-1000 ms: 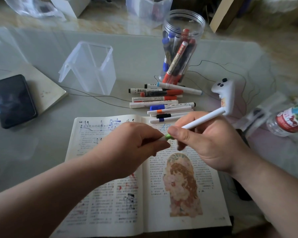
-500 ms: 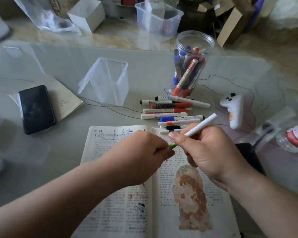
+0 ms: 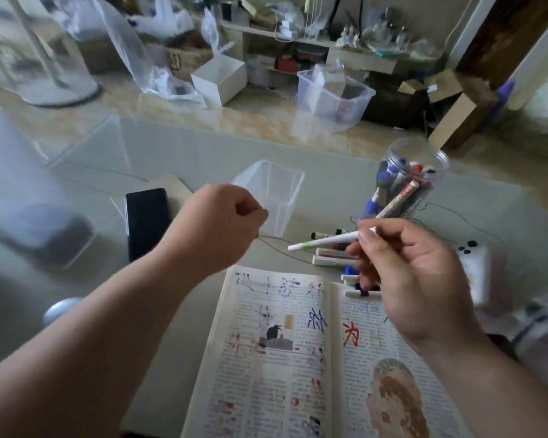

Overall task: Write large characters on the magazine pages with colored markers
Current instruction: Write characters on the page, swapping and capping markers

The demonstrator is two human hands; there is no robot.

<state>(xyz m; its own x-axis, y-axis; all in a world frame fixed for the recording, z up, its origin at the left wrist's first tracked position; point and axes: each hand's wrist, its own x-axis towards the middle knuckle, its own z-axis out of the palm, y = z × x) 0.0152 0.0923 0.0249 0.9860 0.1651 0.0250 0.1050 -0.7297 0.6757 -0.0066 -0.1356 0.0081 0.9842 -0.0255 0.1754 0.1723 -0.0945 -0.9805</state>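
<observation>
The open magazine (image 3: 276, 374) lies on the table in front of me, with a large blue character (image 3: 317, 320) on its left page and a red one (image 3: 351, 335) on its right. My right hand (image 3: 415, 279) hovers above the top of the right page and grips a white marker with a green band (image 3: 329, 240), its end pointing left. Raised over the table to the left, my left hand (image 3: 222, 226) has its fingers curled, thumb against forefinger. Nothing shows in it. It is apart from the marker.
Several loose markers (image 3: 329, 260) lie just past the magazine, with a clear jar of markers (image 3: 405, 188) behind them. A clear plastic container (image 3: 274, 197) stands beyond my left hand, a black phone (image 3: 146, 222) to its left. A white controller (image 3: 473, 270) lies at right.
My hands were joined on the green-banded marker over the magazine. The left hand has since let go and moved up and left. The right hand keeps the marker. The camera has tilted up.
</observation>
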